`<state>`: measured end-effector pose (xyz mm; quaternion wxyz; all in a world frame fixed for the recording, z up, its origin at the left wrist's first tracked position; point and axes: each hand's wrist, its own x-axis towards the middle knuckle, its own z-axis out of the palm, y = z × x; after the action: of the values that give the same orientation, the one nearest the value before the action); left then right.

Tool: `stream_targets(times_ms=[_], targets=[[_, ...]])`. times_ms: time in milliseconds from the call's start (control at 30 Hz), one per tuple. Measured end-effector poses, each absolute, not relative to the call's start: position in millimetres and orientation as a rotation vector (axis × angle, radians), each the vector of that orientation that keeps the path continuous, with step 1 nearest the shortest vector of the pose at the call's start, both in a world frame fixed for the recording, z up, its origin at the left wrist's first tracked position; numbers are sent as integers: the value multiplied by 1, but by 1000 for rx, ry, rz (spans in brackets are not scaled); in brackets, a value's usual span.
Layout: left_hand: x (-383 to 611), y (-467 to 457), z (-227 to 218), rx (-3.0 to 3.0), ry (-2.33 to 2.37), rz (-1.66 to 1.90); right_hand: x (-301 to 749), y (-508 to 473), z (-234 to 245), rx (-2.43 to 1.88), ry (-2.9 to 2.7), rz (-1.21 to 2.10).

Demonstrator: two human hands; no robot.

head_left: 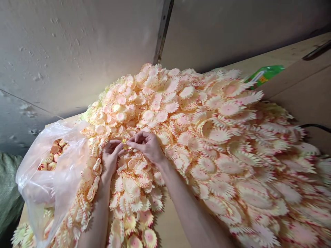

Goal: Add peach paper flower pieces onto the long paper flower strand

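Note:
A small yellow flower-like piece (pixel 124 141) is pinched between the fingertips of both hands. My left hand (pixel 111 151) grips it from the left, thumb and fingers pressed together. From the other side my right hand (pixel 147 145) holds it with thumb and forefinger, the remaining fingers curled. Around and beneath them spreads a large heap of pale pink and cream artificial flower petal discs (pixel 181 117) with fringed, red-tipped edges. Several of these discs lie close under both wrists. Finer detail of the yellow piece is too small to make out.
A clear plastic bag (pixel 68 155) with small red-and-cream pieces (pixel 55 156) sits left of my hands. At the back right lies a green packet (pixel 267 75). Grey wall panels (pixel 103 44) rise behind the wooden table (pixel 169 220). A dark green sack (pixel 9 193) stands at far left.

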<state>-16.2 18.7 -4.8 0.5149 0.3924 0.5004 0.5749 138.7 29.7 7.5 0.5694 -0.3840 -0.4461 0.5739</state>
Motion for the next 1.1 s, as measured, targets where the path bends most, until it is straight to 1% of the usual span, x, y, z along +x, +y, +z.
stream_targets(times_ms=[167, 333, 533, 700, 900, 1100], targets=[[-18, 20, -10, 877, 1266, 1520, 138, 30, 6, -910, -1033, 1295], [-16, 18, -6, 941, 1284, 1489, 136, 28, 5, -908, -1115, 1282], [-13, 16, -2, 1187, 1260, 1518, 134, 28, 2, -979, -1198, 1210], [-13, 15, -1, 1182, 1238, 1526, 135, 30, -1, -984, -1272, 1218], [-15, 19, -3, 813, 1272, 1558, 136, 32, -3, -845, -1298, 1346], [-13, 22, -4, 775, 1257, 1674, 143, 31, 4, -724, -1186, 1521]])
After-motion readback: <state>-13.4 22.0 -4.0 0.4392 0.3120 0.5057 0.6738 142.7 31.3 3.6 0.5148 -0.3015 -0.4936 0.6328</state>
